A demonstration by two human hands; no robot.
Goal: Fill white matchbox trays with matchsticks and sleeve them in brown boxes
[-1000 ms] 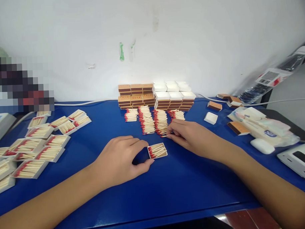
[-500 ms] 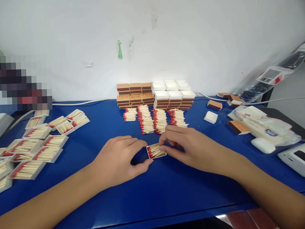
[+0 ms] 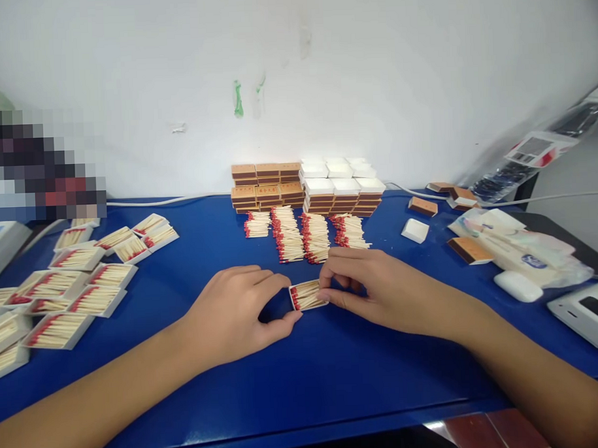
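Note:
A small white matchbox tray point(image 3: 292, 299) lies on the blue table between my hands, filled with red-headed matches point(image 3: 306, 294). My left hand point(image 3: 240, 311) steadies the tray's left end between thumb and index finger. At the right end, my right hand point(image 3: 367, 287) is closed in a pinch over the plain ends of the matches and hides that edge of the tray. Just beyond, loose matches point(image 3: 287, 234) lie in several heaps, heads mostly to the left.
Brown matchboxes point(image 3: 267, 194) and white-topped ones point(image 3: 344, 186) are stacked against the wall. Filled trays point(image 3: 105, 299) spread across the left side. At the right are an upturned white tray point(image 3: 415, 230), loose matchboxes point(image 3: 422, 206), a plastic packet point(image 3: 520, 249) and a white device point(image 3: 586, 315).
My right fingers have shifted slightly right, to the tray's end, and the matches now cover more of its floor. My left hand keeps its place; the view has moved a little.

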